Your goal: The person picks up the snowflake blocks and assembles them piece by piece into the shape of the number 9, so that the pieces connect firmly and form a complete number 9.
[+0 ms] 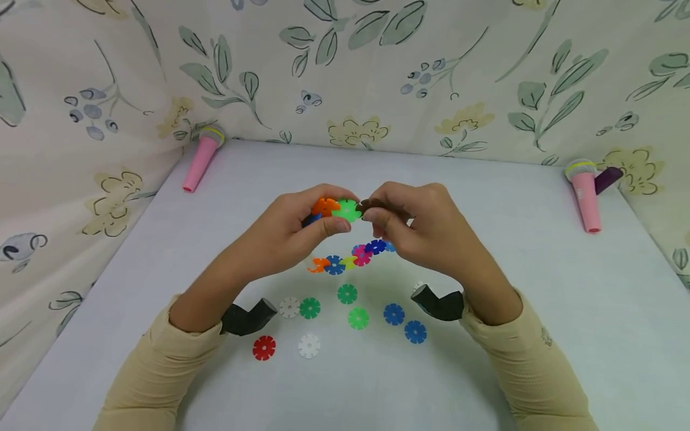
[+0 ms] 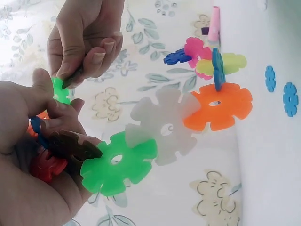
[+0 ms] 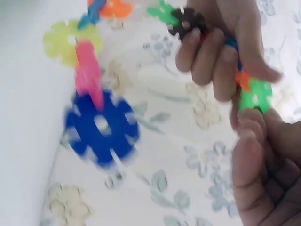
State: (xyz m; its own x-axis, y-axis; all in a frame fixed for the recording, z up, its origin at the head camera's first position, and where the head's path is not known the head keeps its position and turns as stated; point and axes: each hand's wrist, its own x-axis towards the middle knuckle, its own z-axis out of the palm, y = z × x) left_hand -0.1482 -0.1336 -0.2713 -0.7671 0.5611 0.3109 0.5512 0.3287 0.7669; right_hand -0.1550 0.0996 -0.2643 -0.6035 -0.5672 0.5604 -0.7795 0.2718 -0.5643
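Above the table my left hand (image 1: 286,230) grips a chain of interlocking plastic snowflake discs. An orange disc (image 1: 325,207) and a light green disc (image 1: 347,210) show between its thumb and fingers. My right hand (image 1: 428,221) pinches a brown disc (image 1: 372,205) against the green disc's edge; whether they interlock cannot be told. From the left palm the chain hangs on: in the left wrist view come a brown disc (image 2: 75,147), a green one (image 2: 117,165), a translucent one (image 2: 164,129) and an orange one (image 2: 223,106). A dark blue disc (image 3: 101,127) hangs towards its far end, under a pink one (image 3: 88,70).
Loose discs lie on the white table (image 1: 345,389): a red one (image 1: 264,348), white ones (image 1: 309,346), green ones (image 1: 358,318) and blue ones (image 1: 415,331). Pink toy microphones stand back left (image 1: 200,161) and right (image 1: 586,200). Floral cloth (image 1: 345,72) hangs behind.
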